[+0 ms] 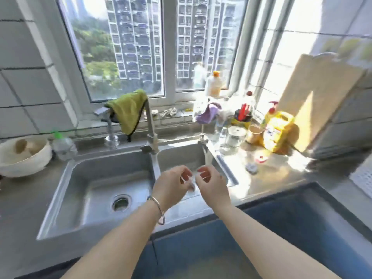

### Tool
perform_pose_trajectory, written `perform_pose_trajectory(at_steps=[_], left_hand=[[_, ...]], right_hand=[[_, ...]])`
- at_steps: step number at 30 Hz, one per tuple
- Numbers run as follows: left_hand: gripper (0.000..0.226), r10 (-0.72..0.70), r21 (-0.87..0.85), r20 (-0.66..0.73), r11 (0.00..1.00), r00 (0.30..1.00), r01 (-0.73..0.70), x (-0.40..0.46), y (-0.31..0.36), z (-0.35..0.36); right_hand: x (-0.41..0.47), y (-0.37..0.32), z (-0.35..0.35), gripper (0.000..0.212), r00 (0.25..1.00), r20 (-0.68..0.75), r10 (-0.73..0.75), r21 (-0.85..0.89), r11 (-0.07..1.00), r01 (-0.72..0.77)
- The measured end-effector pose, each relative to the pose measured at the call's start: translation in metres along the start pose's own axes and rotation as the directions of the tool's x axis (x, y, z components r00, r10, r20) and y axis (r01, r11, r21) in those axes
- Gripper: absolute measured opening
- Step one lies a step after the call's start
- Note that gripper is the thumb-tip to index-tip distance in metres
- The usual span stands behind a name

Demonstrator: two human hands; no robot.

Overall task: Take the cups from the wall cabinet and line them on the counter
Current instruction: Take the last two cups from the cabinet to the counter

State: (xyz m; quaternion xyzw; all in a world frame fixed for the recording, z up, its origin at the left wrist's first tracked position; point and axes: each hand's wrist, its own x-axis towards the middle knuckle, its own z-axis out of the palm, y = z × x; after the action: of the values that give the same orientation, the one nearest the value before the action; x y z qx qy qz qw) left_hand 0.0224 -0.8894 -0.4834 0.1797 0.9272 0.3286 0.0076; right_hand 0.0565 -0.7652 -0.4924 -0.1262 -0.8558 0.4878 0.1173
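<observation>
My left hand (173, 184) and my right hand (211, 183) meet over the right basin of the steel sink (60, 200). Their curled fingers hold a small clear glass cup (191, 181) between them; it is blurred and hard to make out. A thin stream of water (207, 157) runs from the small right tap (203, 137) just behind the hands. More clear glasses (222, 135) stand on the counter right of the sink, beside a lidded glass jar (236, 135). The wall cabinet is out of view.
A tall faucet (150, 127) draped with a green cloth (128, 111) rises behind the sink divider. A white bowl (24, 156) and a plastic bottle (63, 146) sit left. A yellow detergent jug (278, 130), a cutting board (316, 97) and bottles crowd the right corner.
</observation>
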Motion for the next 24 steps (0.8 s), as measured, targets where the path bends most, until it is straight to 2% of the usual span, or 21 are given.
perform_pose_trajectory(at_steps=[4,9,14,18,21,24], left_hand=[[0.016,0.156,-0.141,0.083,0.98,0.984,-0.144,0.057,0.115,0.064],[0.016,0.362,-0.223,0.161,0.92,0.918,-0.324,0.108,0.238,0.119],[0.018,0.486,-0.355,0.191,0.844,0.853,-0.402,0.162,0.352,0.16],[0.01,0.58,-0.427,0.183,0.774,0.794,-0.467,0.21,0.439,0.18],[0.01,0.666,-0.508,0.179,0.693,0.724,-0.512,0.246,0.504,0.184],[0.008,0.757,-0.515,0.139,0.606,0.638,-0.606,0.274,0.569,0.185]], right_hand=[[0.028,0.045,-0.129,0.017,0.971,-0.232,0.06,-0.028,0.997,-0.068],[0.048,0.085,-0.268,0.011,0.883,-0.449,0.136,-0.001,0.988,-0.153],[0.076,0.103,-0.384,0.01,0.758,-0.645,0.096,-0.054,0.984,-0.17],[0.112,0.102,-0.47,0.0,0.641,-0.765,0.063,-0.075,0.98,-0.185],[0.135,0.091,-0.53,0.004,0.565,-0.824,0.047,-0.066,0.982,-0.177],[0.154,0.082,-0.586,0.007,0.511,-0.859,-0.011,-0.121,0.976,-0.183]])
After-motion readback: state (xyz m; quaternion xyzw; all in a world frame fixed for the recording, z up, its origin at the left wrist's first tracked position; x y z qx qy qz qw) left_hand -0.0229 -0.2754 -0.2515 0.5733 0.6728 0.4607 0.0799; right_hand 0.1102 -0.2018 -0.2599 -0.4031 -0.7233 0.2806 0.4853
